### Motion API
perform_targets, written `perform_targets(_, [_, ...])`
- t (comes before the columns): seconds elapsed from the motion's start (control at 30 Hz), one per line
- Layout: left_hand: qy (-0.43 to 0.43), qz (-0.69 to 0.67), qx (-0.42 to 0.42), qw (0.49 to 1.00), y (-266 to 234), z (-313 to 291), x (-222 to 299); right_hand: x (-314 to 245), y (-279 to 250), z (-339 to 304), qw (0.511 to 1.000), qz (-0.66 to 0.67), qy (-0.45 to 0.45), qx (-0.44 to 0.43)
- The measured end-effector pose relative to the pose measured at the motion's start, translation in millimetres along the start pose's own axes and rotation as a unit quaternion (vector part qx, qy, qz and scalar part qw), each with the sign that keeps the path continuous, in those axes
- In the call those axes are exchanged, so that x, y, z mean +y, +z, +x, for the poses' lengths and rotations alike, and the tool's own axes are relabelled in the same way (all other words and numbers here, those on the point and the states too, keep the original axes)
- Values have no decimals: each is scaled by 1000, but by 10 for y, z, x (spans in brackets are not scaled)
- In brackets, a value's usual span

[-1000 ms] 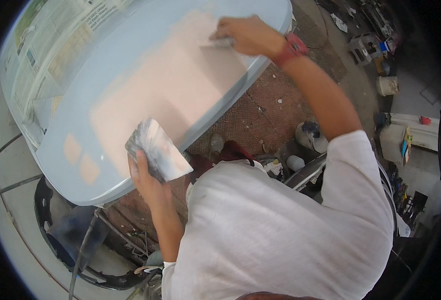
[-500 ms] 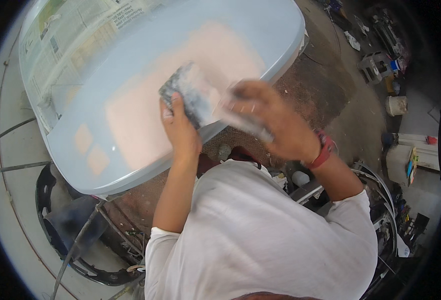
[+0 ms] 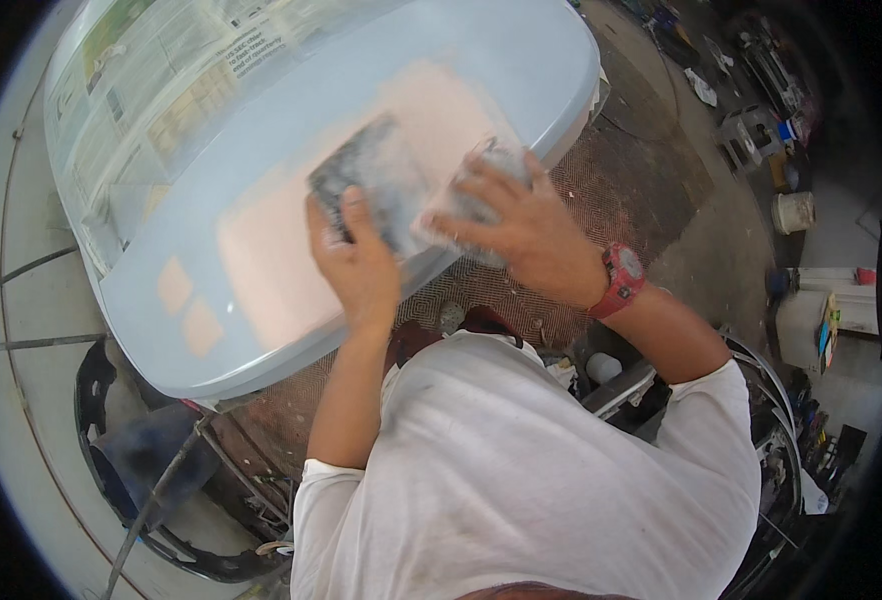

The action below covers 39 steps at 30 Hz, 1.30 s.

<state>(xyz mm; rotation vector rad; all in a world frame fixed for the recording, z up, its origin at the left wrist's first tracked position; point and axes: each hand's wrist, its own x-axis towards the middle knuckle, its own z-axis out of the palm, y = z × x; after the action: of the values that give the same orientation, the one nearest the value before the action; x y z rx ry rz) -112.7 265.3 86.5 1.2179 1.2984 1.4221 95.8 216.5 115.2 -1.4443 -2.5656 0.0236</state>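
My left hand grips the near edge of a dark, dust-whitened rectangular sheet, thumb on top. It is held up in front of a pale blue car panel with a peach-coloured sanded patch. My right hand, a red watch on its wrist, has its fingers spread over a grey, dusty pad-like piece. Motion blurs this piece, so its exact kind is unclear. It sits just right of the sheet; whether the two touch is hard to tell.
Newspaper and clear film cover the panel's far left. A black curved car part and metal stand bars are at the lower left. A white bucket and assorted workshop items stand at the right, beyond the brown mat.
My right hand, with the grey piece, has swung up and turned, its back now facing up and its fingers more spread. The sheet in my left hand has shifted slightly left.
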Motion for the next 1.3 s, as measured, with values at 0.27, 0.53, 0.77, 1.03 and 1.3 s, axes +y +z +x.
perform_targets(0.27, [-183, -251, 6, 950, -687, -181, -306, 1663, 387, 647, 991, 21, 129, 21])
perform_targets(0.53, [-229, -237, 5, 944, -865, -610, -358, 2138, 584, 1804, 980, -36, 183, -73])
perform_targets(0.77, [-240, -221, 19, 945, -948, -646, -431, 1680, 553, 1167, 988, 0, 143, -66])
perform_targets(1.03, [-231, -226, 56, 945, -906, -623, -406, 1107, 542, -429, 991, 0, 132, -4])
perform_targets(1.3, [-215, -199, 80, 953, -973, -659, -324, 2207, 523, 1214, 989, -36, 140, 43])
